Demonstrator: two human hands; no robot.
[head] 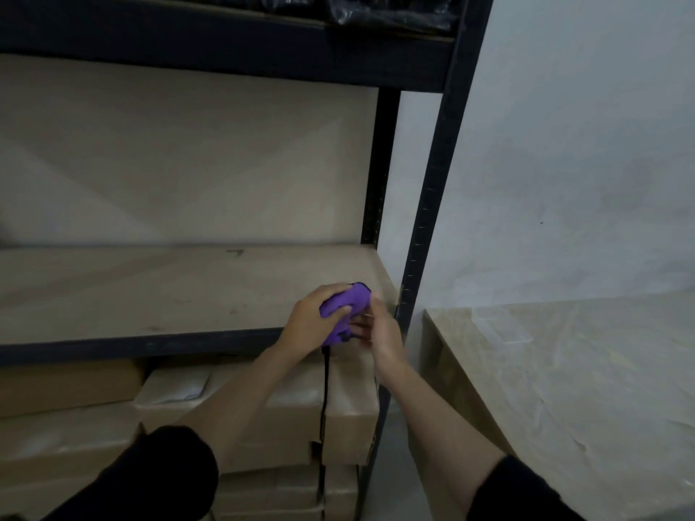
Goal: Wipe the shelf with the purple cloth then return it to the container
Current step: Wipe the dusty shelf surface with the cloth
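Purple cloth point(344, 306) bunched, held over shelf point(150, 295) front right corner, clamped by left hand point(312, 319) and right hand point(380, 329). Judged soft, light, best gripped wadded.

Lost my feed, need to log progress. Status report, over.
Left hand and right hand both gripping the bunched purple cloth. Cloth held over the right front corner of the bare wooden shelf board. No container in view. Nothing obstructing.
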